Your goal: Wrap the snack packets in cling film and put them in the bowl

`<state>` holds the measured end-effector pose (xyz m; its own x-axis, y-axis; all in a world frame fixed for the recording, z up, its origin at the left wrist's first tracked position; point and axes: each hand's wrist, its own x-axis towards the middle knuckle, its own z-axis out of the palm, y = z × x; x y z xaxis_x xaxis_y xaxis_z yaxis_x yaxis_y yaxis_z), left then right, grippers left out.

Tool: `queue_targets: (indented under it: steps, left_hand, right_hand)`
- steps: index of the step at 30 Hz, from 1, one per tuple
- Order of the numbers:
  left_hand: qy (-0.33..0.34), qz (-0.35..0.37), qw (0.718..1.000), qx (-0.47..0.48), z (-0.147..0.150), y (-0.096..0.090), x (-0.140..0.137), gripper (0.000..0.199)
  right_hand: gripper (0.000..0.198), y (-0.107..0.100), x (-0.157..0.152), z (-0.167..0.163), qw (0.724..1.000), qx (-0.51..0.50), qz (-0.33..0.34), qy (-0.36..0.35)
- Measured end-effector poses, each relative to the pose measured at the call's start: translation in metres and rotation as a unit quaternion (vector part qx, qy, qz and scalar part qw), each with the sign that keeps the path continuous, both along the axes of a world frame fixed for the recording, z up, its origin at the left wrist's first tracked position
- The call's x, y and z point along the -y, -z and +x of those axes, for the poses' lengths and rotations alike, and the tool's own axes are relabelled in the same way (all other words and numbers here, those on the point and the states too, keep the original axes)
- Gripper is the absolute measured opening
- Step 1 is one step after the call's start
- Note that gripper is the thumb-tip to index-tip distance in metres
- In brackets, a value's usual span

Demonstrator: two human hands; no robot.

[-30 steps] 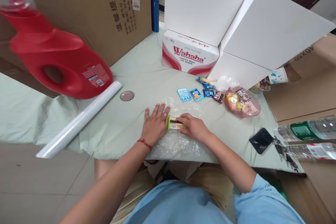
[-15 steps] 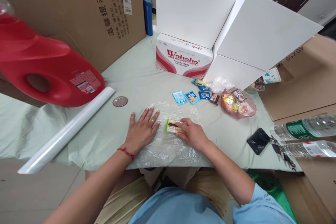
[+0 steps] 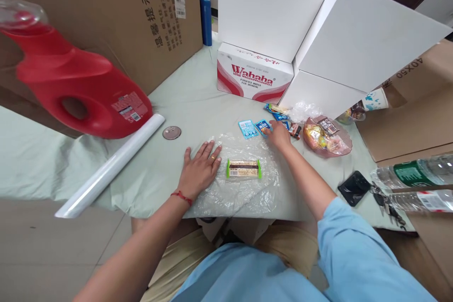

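Observation:
My left hand [image 3: 201, 166] lies flat, fingers spread, on the left edge of a clear plastic sheet [image 3: 226, 200]. A wrapped snack bar [image 3: 244, 169] with bright green ends rests on that sheet, to the right of the hand and apart from it. Farther back, my right hand [image 3: 279, 136] reaches over the small snack packets, fingers apart. Its fingertips are at the right edge of a blue snack packet [image 3: 262, 128]; whether they touch it I cannot tell. A light blue packet [image 3: 247, 129] lies just left. Another blue packet is partly hidden behind the hand, beside a dark red one [image 3: 295, 130].
A pink dish [image 3: 339, 147] of snacks stands to the right, before white boxes [image 3: 254, 74]. At left are a red jug [image 3: 88, 89], a white roll [image 3: 113, 165] and a round tin [image 3: 171, 132]. A phone [image 3: 354, 188], keys and plastic bottles [image 3: 421, 173] lie at right.
My right hand has let go of the snack bar, leaving it on the plastic sheet, and moved away to the blue packets. My left hand stays flat on the sheet. The view has shifted slightly.

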<state>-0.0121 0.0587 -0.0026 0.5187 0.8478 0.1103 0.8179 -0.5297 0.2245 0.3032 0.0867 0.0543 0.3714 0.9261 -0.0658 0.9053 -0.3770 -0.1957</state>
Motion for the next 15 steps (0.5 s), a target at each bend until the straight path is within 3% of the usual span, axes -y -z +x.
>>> queue_targets:
  steps: [4, 7, 10, 13, 15]
  left_hand:
    - [0.000, 0.006, 1.000, 0.011, 0.000, 0.001, 0.000, 0.056]
    - [-0.006, 0.003, 1.000, 0.022, 0.002, 0.000, 0.002, 0.056]
    - [-0.008, 0.000, 0.999, 0.035, 0.002, 0.000, 0.003, 0.056]
    - [-0.005, -0.005, 0.999, 0.038, 0.002, 0.000, 0.002, 0.057]
    - [-0.005, -0.006, 0.999, 0.035, 0.001, 0.000, 0.002, 0.057]
  right_hand:
    - [0.060, 0.003, -0.025, 0.005, 0.998, 0.010, -0.052, 0.036]
    - [0.051, 0.002, -0.024, 0.010, 0.997, 0.011, -0.050, 0.060]
    - [0.033, -0.003, -0.008, 0.014, 0.999, 0.015, 0.025, 0.022]
    - [0.036, -0.009, 0.028, 0.002, 0.987, 0.014, 0.154, -0.051]
    - [0.037, -0.010, 0.060, -0.019, 0.975, 0.005, 0.183, -0.124]
